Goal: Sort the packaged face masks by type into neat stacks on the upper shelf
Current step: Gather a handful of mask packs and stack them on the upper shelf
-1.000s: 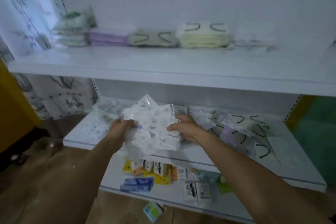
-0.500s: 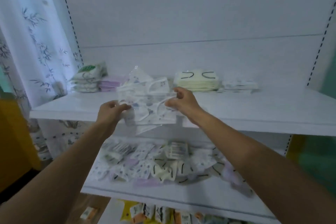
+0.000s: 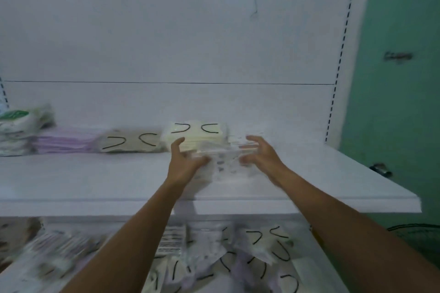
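Head view, white upper shelf (image 3: 95, 185), green wall (image 3: 392, 102), hands (image 3: 183, 164) (image 3: 262, 157) splayed flanking mask packets (image 3: 223, 164)

Four sorted stacks (image 3: 194, 137), one printed bundle (image 3: 222, 165), two hands (image 3: 184, 165), two shelves (image 3: 95, 183)

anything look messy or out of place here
Yes: the masks on the lower shelf lie in a jumbled heap, types mixed and overlapping at all angles. The stacks on the upper shelf look tidy; the bundle between the left hand and right hand is too blurred to judge.

upper shelf (image 3: 95, 181) – smooth white, matt; mask packs (image 3: 221, 164) – glossy clear plastic
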Tool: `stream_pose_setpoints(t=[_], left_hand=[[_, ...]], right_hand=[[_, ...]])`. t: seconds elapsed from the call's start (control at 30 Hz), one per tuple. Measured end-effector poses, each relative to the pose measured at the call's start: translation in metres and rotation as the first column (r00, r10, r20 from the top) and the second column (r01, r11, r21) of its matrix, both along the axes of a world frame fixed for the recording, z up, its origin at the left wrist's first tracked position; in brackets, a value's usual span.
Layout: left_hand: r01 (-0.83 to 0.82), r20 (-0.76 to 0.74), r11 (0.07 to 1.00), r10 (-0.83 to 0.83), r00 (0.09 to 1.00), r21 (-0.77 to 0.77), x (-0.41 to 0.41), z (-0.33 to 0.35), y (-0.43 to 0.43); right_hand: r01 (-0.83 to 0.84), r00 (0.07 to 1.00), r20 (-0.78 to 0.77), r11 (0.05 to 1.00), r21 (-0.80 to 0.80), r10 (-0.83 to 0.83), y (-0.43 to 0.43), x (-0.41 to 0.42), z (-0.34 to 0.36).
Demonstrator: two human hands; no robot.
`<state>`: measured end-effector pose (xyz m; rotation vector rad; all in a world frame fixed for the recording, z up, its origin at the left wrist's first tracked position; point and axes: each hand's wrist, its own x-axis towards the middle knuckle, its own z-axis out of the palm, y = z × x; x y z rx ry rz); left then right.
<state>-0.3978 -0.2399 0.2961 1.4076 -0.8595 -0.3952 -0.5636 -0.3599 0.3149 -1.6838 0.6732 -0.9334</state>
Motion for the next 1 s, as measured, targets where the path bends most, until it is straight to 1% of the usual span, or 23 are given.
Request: stream_pose_setpoints(t=[0.03,0.1,0.13,0.2,0.3,0.4,0.5,0.57,0.67,0.77,0.83,0.93,1.0], left_hand=[[0.001,-0.009,1.0,-0.001,1.0,0.03,0.0,-0.008,-0.005],[-0.047,0.052,0.995,0.043,0.998,0.085,0.001,-0.012,-0.012],[-0.074,0.078,0.993,0.067,0.995,0.09,0.001,-0.009,-0.014],[-0.117,0.071,0.991,0.113,0.991,0.064,0.002,-0.003,-0.019],[-0.188,0.064,0.981,0.184,0.981,0.053,0.004,-0.004,-0.026],[-0.188,0.078,0.972,0.178,0.981,0.141,0.006,-0.014,-0.032],[-0.157,0.086,0.974,0.145,0.986,0.161,0.006,-0.015,-0.032],[-0.137,0.117,0.973,0.116,0.986,0.187,0.004,-0.014,-0.032],[-0.113,0.171,0.973,0.078,0.982,0.203,0.002,-0.014,-0.03],[-0.168,0.177,0.97,0.137,0.975,0.176,0.001,-0.014,-0.027],[-0.231,0.169,0.952,0.199,0.965,0.199,0.002,-0.015,-0.027],[-0.299,0.237,0.916,0.238,0.942,0.268,0.002,-0.017,-0.029],[-0.311,0.277,0.91,0.235,0.932,0.273,0.003,-0.019,-0.032]], right_hand=[[-0.003,1.0,-0.024,1.0,0.028,0.004,-0.006,-0.001,-0.013],[0.022,1.0,-0.009,0.998,0.054,-0.021,-0.017,0.002,-0.029],[0.064,0.998,0.001,0.997,0.045,-0.064,-0.024,0.006,-0.03],[0.136,0.99,0.028,0.99,0.024,-0.137,-0.032,0.012,-0.023],[0.122,0.99,0.069,0.992,0.022,-0.123,-0.037,0.02,-0.017],[0.161,0.985,-0.054,0.987,-0.024,-0.162,-0.033,0.02,-0.029],[0.201,0.977,-0.055,0.978,-0.059,-0.204,-0.032,0.02,-0.031],[0.169,0.983,-0.059,0.984,-0.053,-0.172,-0.03,0.019,-0.03],[0.104,0.983,-0.141,0.99,-0.096,-0.117,-0.024,0.017,-0.029],[0.115,0.983,-0.127,0.985,-0.131,-0.132,-0.021,0.016,-0.027],[0.145,0.98,-0.119,0.981,-0.127,-0.16,-0.021,0.014,-0.028],[0.176,0.969,-0.154,0.976,-0.131,-0.195,-0.025,0.014,-0.031],[0.187,0.963,-0.173,0.974,-0.129,-0.208,-0.026,0.015,-0.032]])
